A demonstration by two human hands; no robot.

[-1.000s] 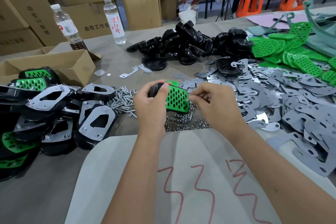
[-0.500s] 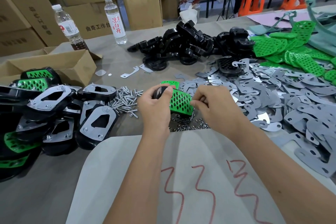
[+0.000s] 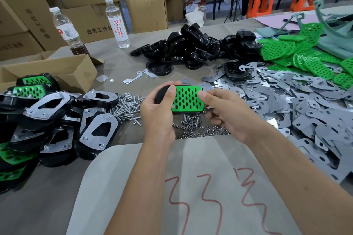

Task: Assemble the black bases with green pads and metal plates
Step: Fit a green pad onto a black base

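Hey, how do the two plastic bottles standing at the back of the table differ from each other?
The left bottle holds only a band of dark brown liquid at its bottom; the right bottle looks filled with clear liquid. The left bottle's label has a small red mark, while the right bottle's white label bears large red characters. The left bottle stands behind the open cardboard box; the right bottle stands apart. Both are upright, clear, with white caps.

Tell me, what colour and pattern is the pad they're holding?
Bright green pad, dotted with rows of oval holes, seated on a black base; clearest in the head view.
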